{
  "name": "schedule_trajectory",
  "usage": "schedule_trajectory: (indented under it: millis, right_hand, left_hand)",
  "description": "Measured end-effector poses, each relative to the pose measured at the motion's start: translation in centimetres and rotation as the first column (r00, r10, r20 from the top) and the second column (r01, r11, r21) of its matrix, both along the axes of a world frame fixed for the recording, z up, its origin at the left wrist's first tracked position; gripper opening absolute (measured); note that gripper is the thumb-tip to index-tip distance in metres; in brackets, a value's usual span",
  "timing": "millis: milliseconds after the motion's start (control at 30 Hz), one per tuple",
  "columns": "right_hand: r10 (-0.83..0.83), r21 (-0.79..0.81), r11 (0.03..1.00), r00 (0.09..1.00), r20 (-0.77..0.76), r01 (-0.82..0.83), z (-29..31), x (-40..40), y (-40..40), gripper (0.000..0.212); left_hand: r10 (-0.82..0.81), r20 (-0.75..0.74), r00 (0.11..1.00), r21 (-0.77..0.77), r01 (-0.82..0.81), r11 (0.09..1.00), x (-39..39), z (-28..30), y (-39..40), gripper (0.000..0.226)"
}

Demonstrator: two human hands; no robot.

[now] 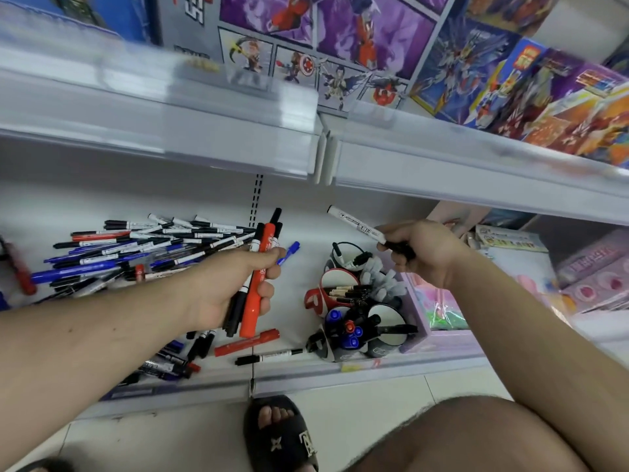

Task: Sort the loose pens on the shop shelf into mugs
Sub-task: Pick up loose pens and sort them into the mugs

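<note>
Loose pens [143,247]: heap at 10 o'clock of left hand [235,287], gripping a marker bundle [253,284]. Right hand [422,253] pinches slim white pen [357,226]; mugs [360,311] at 6 o'clock.

Big toy boxes [340,42] stand on the top shelf [170,107] — purple ones with fighting figures, and a blue one [469,63] with a winged robot beside an orange one [578,124]. Lower down on the right lie pink packs [599,284] and a pale purple box [439,311] with pink and green inside. The floor [374,393] has white tiles. A foot in a black slipper [282,437] stands there — toes showing.
</note>
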State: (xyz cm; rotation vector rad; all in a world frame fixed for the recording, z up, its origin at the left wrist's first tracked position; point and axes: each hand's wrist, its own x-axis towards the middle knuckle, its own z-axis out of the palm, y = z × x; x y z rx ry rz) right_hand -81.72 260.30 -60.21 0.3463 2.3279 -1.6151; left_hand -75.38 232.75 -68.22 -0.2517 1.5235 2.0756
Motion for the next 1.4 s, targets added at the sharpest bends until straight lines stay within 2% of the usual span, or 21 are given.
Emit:
schedule_trajectory:
  millis: [167, 267, 333, 400, 500, 533, 667, 733, 800, 867, 1000, 1233, 1400]
  right_hand:
    - [0.018, 0.066, 0.998, 0.998, -0.063, -0.014, -0.3, -0.1, 1.3, 0.023]
    - [-0.019, 0.037, 0.999, 0.994, -0.109, 0.023, -0.4, -0.2, 1.7, 0.022]
    - [-0.057, -0.008, 0.998, 0.988, -0.146, 0.056, -0.5, -0.3, 1.9, 0.024]
    - [-0.103, -0.084, 0.993, 0.978, -0.182, 0.088, -0.6, -0.4, 2.2, 0.026]
    - [-0.165, -0.217, 0.969, 0.965, -0.203, 0.12, -0.6, -0.5, 2.5, 0.025]
    - [-0.172, -0.255, 0.96, 0.964, -0.205, 0.117, -0.6, -0.6, 2.5, 0.023]
    - [-0.2, -0.321, 0.939, 0.954, -0.224, 0.122, -0.6, -0.4, 2.1, 0.018]
    - [-0.246, -0.296, 0.94, 0.936, -0.252, 0.167, -0.8, -0.4, 1.9, 0.016]
    - [-0.296, -0.245, 0.941, 0.919, -0.26, 0.234, -1.3, -0.7, 1.9, 0.027]
    - [-0.288, -0.175, 0.952, 0.927, -0.242, 0.25, -2.0, -0.9, 1.8, 0.027]
    - [-0.193, -0.139, 0.976, 0.963, -0.19, 0.168, -3.0, -1.1, 1.0, 0.015]
    - [-0.032, -0.257, 0.966, 0.992, -0.123, -0.001, -1.6, -0.2, -1.2, 0.026]
    - [0.08, -0.19, 0.976, 0.989, -0.125, -0.103, -0.6, 0.1, -2.0, 0.028]
  left_hand:
    - [-0.021, -0.01, 1.0, -0.018, 0.02, 1.0, -0.2, -0.9, 0.3, 0.073]
    - [-0.029, -0.024, 0.999, -0.021, 0.028, 0.999, 0.0, -0.8, 0.5, 0.092]
    - [-0.038, -0.009, 0.999, 0.003, 0.038, 0.999, 0.1, -0.5, 0.7, 0.096]
    - [-0.031, 0.008, 0.999, -0.007, 0.031, 0.999, 0.3, 0.1, 0.8, 0.08]
    - [-0.007, 0.087, 0.996, 0.014, 0.006, 1.0, 0.6, 1.0, 1.3, 0.026]
    - [-0.005, 0.109, 0.994, 0.017, 0.003, 1.0, 0.7, 1.2, 1.5, 0.02]
    - [-0.006, 0.133, 0.991, -0.013, 0.007, 1.0, 0.9, 1.6, 1.9, 0.026]
    - [-0.003, 0.151, 0.988, -0.016, 0.005, 1.0, 1.0, 1.6, 2.0, 0.029]
    - [0.007, 0.163, 0.987, 0.009, -0.008, 1.0, 1.0, 1.6, 2.1, 0.03]
    - [0.027, 0.167, 0.986, 0.029, -0.032, 0.999, 0.9, 1.6, 2.2, 0.031]
    - [0.02, 0.128, 0.992, 0.008, -0.021, 1.0, 0.7, 2.1, 2.3, 0.027]
    - [-0.021, 0.116, 0.993, 0.045, 0.016, 0.999, 0.8, 2.6, 2.2, 0.029]
    - [-0.048, 0.118, 0.992, 0.052, 0.042, 0.998, 1.0, 2.3, 2.9, 0.027]
